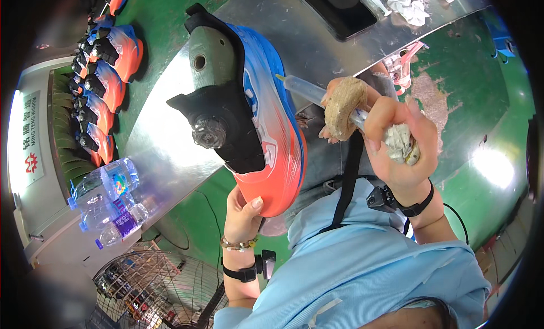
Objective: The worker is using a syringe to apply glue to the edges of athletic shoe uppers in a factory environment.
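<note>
A running shoe (277, 130), blue at the heel fading to orange at the toe, lies on its side over the metal table. A grey-green shoe last (212, 54) fills its black collar, and a crumpled clear lump (208, 133) sits on the black tongue. My left hand (242, 217) grips the toe, thumb on top and the other fingers mostly hidden beneath. In my right hand (405, 133) is a translucent syringe (304, 90), its yellowish tip close beside the shoe's blue sidewall. A tan foam ring (345, 108) surrounds the barrel, and crumpled white material (400, 143) covers its rear end.
The metal table (266, 14) bears a black phone (337, 9) and crumpled white tissue (408, 9). Several similar shoes (116, 54) stand in a row at the far left. Plastic bottles (107, 187) lie left, above a wire fan cage (158, 283). A pink strap (403, 68) hangs right.
</note>
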Motion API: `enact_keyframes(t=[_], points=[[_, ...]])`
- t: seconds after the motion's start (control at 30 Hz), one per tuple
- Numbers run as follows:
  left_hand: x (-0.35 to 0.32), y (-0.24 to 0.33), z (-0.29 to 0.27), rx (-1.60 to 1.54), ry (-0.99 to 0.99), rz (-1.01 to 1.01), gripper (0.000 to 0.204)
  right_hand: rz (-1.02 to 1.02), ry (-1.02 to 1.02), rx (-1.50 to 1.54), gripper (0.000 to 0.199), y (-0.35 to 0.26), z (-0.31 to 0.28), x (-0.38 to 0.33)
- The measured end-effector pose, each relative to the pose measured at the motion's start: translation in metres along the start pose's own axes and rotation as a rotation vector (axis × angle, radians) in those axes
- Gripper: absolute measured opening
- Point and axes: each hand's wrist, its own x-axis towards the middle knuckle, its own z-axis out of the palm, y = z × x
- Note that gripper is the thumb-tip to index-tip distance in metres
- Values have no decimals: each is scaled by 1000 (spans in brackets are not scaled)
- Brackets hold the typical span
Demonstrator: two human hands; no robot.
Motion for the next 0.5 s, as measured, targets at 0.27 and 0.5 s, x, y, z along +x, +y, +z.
enact_keyframes(t=[0.27, 0.5], points=[[19, -13, 10, -31, -69, 69, 65, 113, 42, -27, 44, -23, 9, -14], [44, -35, 42, -373, -313, 17, 72, 67, -4, -70, 54, -48, 4, -39]])
